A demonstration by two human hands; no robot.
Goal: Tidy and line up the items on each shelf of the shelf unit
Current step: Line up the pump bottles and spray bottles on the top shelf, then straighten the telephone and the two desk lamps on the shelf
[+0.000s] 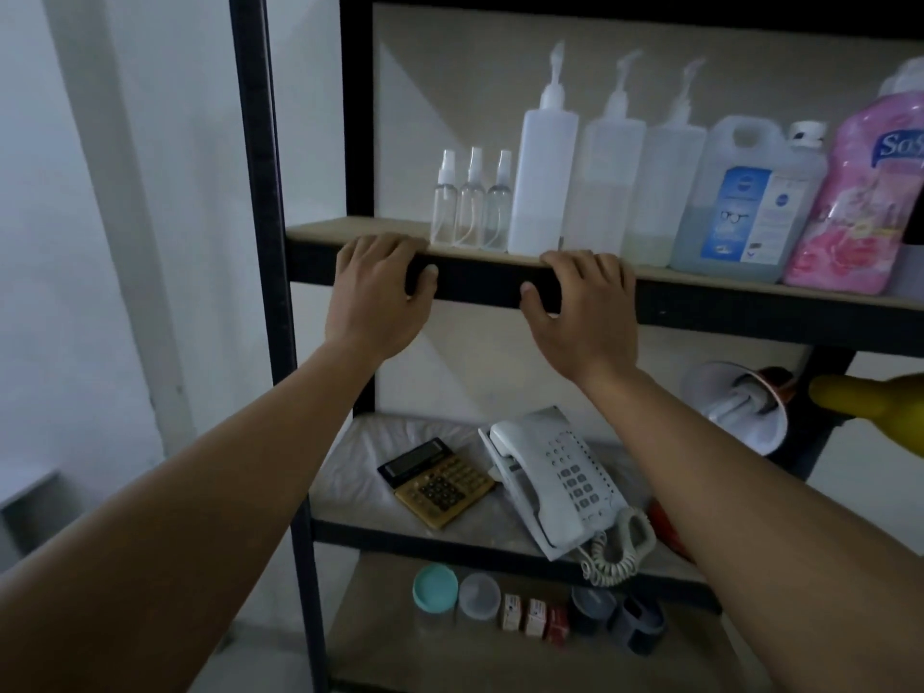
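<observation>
Both hands, left hand (378, 287), right hand (582, 302), gripping shelf edge (480, 282), bottles (545, 177) just behind

The big pink bottle (855, 192) on the upper shelf has a blue label that starts with "So", and the other labels are too small to read.
</observation>
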